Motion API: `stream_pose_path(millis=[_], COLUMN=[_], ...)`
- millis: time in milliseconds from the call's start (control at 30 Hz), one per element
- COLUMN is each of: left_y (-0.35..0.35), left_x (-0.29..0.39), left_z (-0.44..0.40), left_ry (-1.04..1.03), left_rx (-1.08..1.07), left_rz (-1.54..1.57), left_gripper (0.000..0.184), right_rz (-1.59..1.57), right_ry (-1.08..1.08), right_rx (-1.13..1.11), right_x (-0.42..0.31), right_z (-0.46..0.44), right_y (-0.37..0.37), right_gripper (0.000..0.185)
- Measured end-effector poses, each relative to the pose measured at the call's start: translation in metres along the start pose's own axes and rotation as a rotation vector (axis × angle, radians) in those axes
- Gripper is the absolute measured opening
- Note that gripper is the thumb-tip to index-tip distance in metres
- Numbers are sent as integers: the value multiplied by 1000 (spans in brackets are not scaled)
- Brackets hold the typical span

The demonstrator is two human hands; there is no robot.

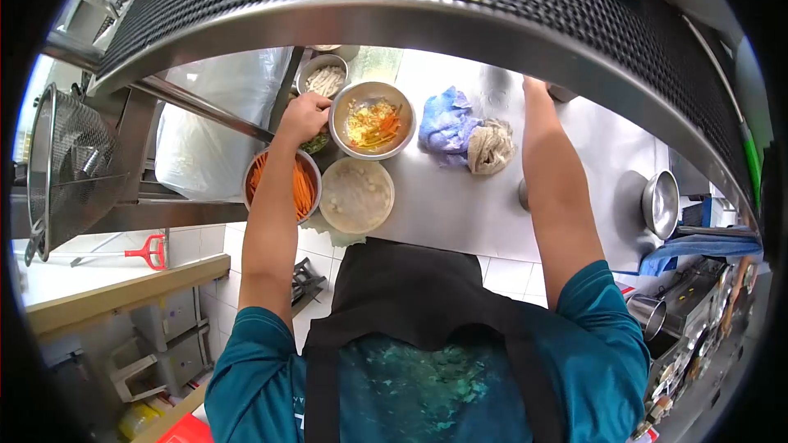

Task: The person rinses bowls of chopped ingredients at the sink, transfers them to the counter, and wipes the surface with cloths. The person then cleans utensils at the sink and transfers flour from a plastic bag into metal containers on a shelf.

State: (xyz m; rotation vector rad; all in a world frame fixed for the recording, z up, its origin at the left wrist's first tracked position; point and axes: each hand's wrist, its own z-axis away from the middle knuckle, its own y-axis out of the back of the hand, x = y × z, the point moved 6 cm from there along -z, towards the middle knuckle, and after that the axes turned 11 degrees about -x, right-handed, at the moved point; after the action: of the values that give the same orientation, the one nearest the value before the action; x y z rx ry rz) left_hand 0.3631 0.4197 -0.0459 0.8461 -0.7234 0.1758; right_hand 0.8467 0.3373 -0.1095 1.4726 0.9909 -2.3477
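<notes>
Carrots (304, 189), then the left hand (305, 117), fingers bent by the rim of the bowl (373, 89) on the desk (460, 205), maybe gripping, I can't tell; the shelf (410, 18) hides the right hand's (535, 82) fingers, so I can't tell about them

The table (443, 213) carries crumpled cloths (447, 123) (blue touching beige).

A kitchen, fitted out like a professional one.
On the steel counter (451, 213) stands a metal bowl (339, 127) of chopped vegetables, with carrot strips (305, 190) in another bowl (247, 183) at the counter's left end. A mesh-topped metal shelf (394, 16) spans above the counter; a large wire strainer (78, 172) shows left of it, a metal pot (645, 313) at its right, floor tiles (502, 276) below.
</notes>
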Motion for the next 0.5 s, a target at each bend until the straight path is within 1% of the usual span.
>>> stream_pose_path(millis=[33, 67, 133, 167, 200, 233, 267, 300, 367, 433, 500], left_y=[-2, -5, 10, 11, 10, 8, 6, 4, -2, -10, -16], left_x=[-3, -9, 7, 24, 37, 44, 52, 57, 52, 40, 21], left_z=[2, 2, 16, 32, 51, 67, 86, 102, 132, 160, 178], left_ry=[16, 21, -373, -322, -423, -393, -438, -436, -401, -457, -383], left_rx=[-9, -4, 460, 471, 567, 518, 498, 460, 442, 462, 469], left_rz=[79, 91, -286, -272, -248, -103, 53, 17, 82, 207, 212], left_gripper=[22, 22, 22, 22, 24, 25, 26, 24, 22, 19, 20], right_rz=[5, 9, 28, 40, 52, 64, 78, 86, 107, 130, 157], right_ry=[1, -4, -24, -39, -58, -75, -84, -91, -102, -133, -167], right_rx=[-46, -99, -196, -247, -296, -336, -373, -404, -456, -514, -572], right_x=[3, 8, 24, 34, 46, 60, 72, 85, 109, 137, 165], right_z=[-1, -2, -1, 0, 1, 1, -1, -6, -22, -40, -59], right_y=[-19, -43, -90, -116, -140, -163, -186, -208, -251, -286, -320], right_gripper=[43, 43, 42, 42, 41, 41, 40, 40, 39, 38, 37])
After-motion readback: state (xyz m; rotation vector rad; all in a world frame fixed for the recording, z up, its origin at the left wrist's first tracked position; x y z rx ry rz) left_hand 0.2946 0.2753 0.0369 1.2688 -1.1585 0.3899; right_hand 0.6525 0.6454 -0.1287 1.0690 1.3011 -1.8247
